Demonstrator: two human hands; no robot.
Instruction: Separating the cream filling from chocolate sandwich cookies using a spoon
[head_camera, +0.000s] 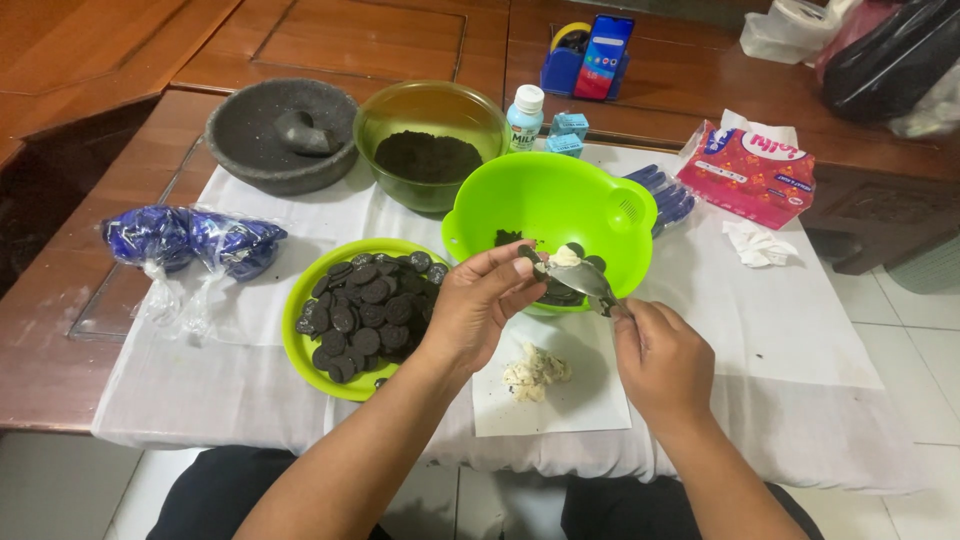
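My left hand (478, 305) pinches a dark round cookie half (530, 255) over the near rim of a light green colander bowl (560, 200). My right hand (662, 358) grips a metal spoon (580, 277) whose tip carries white cream (566, 257) against that cookie. Below the hands a small heap of scraped white cream (535, 372) lies on a white paper sheet (590, 400). A green plate (300, 345) to the left is piled with several dark cookie halves (365, 305). A few dark halves lie inside the colander bowl.
An olive bowl of dark crumbs (428, 155) and a stone mortar with pestle (283, 133) stand at the back. Blue wrappers in clear bags (190, 245) lie left. A small bottle (524, 117), tissue pack (748, 172), crumpled tissue (758, 245) and phone (604, 43) sit behind and right.
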